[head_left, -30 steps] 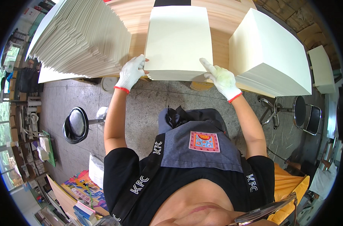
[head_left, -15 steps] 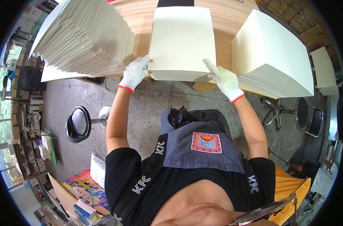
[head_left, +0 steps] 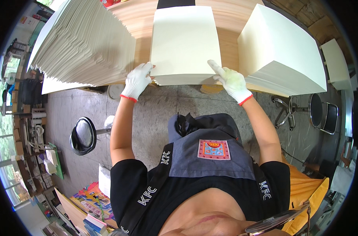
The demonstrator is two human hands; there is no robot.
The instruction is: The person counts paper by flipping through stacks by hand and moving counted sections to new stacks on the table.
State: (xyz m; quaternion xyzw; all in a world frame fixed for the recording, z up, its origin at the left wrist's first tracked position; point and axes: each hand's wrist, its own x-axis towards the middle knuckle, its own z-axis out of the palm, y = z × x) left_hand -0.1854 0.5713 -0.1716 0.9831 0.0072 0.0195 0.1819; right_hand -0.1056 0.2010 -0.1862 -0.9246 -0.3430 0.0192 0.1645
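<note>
A stack of blank cream paper [head_left: 185, 39] lies in front of me on a wooden table [head_left: 228, 47], its near edge close to the table's front. My left hand [head_left: 137, 82], in a white knit glove with a red cuff, grips the stack's near left corner with bent fingers. At the near right corner my right hand [head_left: 232, 83], gloved alike and stained yellowish, lays its forefinger on the top sheet. Its other fingers curl at the front edge; their tips are partly hidden.
To the left stands a tall, uneven pile of paper [head_left: 84, 47]; to the right, a tall, neat paper block [head_left: 293, 55]. A black round stool [head_left: 83, 135] is on the floor at left. Another stool [head_left: 314, 112] and a black chair [head_left: 330, 120] stand at right.
The table and its paper stacks sit slightly farther left in view. Both hands stay at the middle stack's near corners, with only slight shifts.
</note>
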